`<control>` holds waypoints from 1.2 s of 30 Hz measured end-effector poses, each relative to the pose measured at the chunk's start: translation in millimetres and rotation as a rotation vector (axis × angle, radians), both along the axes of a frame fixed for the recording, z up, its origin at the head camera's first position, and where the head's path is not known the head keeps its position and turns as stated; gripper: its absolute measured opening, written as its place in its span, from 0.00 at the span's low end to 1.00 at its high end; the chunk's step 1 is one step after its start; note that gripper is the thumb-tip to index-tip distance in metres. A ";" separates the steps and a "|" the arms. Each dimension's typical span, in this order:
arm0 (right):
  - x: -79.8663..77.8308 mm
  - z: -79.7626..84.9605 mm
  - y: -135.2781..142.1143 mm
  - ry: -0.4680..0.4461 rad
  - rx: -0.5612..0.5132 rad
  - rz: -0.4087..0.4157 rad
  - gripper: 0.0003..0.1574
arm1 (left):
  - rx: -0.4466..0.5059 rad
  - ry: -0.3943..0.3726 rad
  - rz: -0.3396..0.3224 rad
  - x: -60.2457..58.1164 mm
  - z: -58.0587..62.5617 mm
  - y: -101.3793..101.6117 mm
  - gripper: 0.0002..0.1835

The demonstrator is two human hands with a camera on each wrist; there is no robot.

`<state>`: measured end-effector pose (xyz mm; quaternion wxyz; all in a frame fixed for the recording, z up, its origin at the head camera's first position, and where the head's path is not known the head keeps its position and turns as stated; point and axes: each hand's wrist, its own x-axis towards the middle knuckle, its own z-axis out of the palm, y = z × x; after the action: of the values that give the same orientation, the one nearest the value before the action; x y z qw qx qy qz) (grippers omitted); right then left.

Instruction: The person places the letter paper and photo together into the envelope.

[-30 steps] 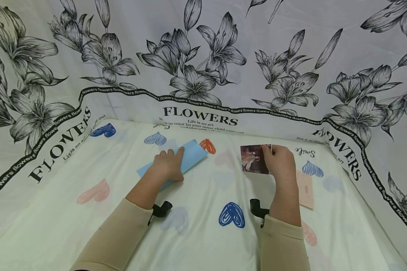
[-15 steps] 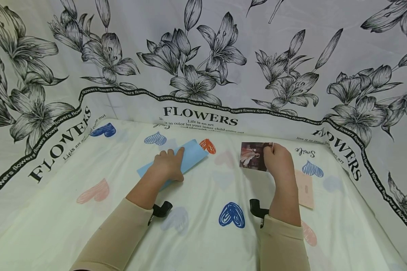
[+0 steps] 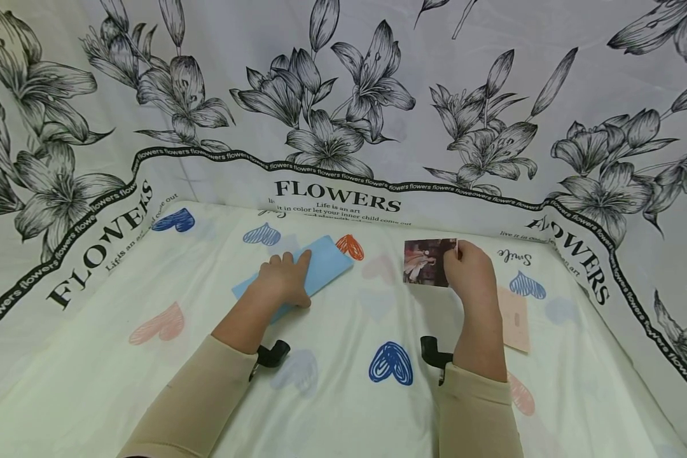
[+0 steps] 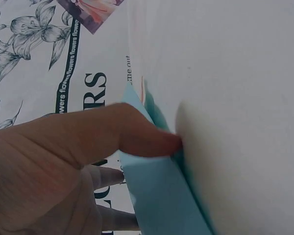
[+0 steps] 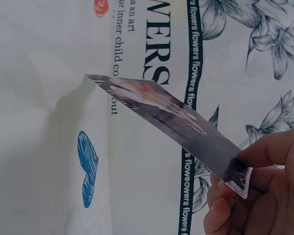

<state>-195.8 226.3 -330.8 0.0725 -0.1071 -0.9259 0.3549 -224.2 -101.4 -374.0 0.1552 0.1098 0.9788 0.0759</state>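
Note:
My left hand (image 3: 283, 280) lies across a light blue envelope-like paper (image 3: 328, 257) on the cloth. In the left wrist view the thumb presses the near edge of this blue paper (image 4: 157, 196), with the fingers at its far side. To the right, my right hand (image 3: 472, 270) pinches a glossy photo card (image 3: 420, 264) by its right end. The card shows a pale orange-pink figure on a dark ground and is held up off the cloth. Seen from the right wrist, thumb and fingers hold one end of the card (image 5: 186, 127), and its other end sticks out freely.
A pale pink paper card (image 3: 515, 321) with a small mark lies partly behind the right forearm. White cloth (image 3: 343, 407) printed with hearts covers the surface. A flower-printed curtain (image 3: 206, 172) closes off the back and sides.
The right hand has raised the photo card slightly and shifted it a little left. The left hand stays in place; the blue paper's right edge has moved very slightly.

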 end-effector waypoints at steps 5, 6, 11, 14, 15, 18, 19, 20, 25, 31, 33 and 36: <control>-0.2 -0.3 -0.1 0.001 0.005 0.005 0.30 | 0.022 -0.011 0.003 0.5 -0.1 1.2 0.58; -0.2 -0.2 -0.2 0.002 0.005 0.005 0.30 | 0.021 -0.011 0.003 0.7 -0.1 1.5 0.58; 0.3 0.5 -0.9 -0.001 0.000 0.008 0.30 | 0.016 0.000 -0.002 0.3 -1.1 2.2 0.58; 0.2 1.0 -1.0 -0.006 0.001 0.013 0.31 | 0.014 0.008 -0.007 -0.3 -1.1 2.8 0.58; 0.2 1.1 -1.1 -0.007 0.002 0.014 0.31 | 0.011 0.011 -0.009 -0.5 -0.8 2.9 0.58; -0.3 0.9 -1.2 -0.007 0.009 0.015 0.31 | 0.010 0.016 -0.014 -1.0 -0.1 3.4 0.58; -0.4 0.8 -1.2 -0.008 0.011 0.014 0.30 | 0.011 0.015 -0.014 -1.2 -0.1 3.6 0.58; -0.6 0.6 -1.1 -0.009 0.014 0.014 0.30 | 0.012 0.016 -0.015 -1.4 0.0 3.7 0.58; -0.8 0.7 -0.8 -0.017 0.024 0.018 0.25 | 0.031 0.021 -0.010 -2.5 -0.6 3.8 0.59; 0.1 2.0 -2.2 -0.020 0.008 0.029 0.27 | 0.057 0.037 -0.006 -3.7 -1.4 3.5 0.60; 0.9 2.8 -3.1 -0.023 0.002 0.032 0.28 | 0.059 0.046 -0.011 -3.3 -1.0 3.1 0.60; 1.2 3.2 -4.2 -0.017 0.005 0.030 0.29 | 0.056 0.058 -0.022 -2.6 0.0 3.0 0.59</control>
<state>-194.6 222.1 -327.6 0.0595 -0.0959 -0.9290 0.3525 -226.8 -98.4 -374.0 0.1247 0.1270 0.9791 0.0983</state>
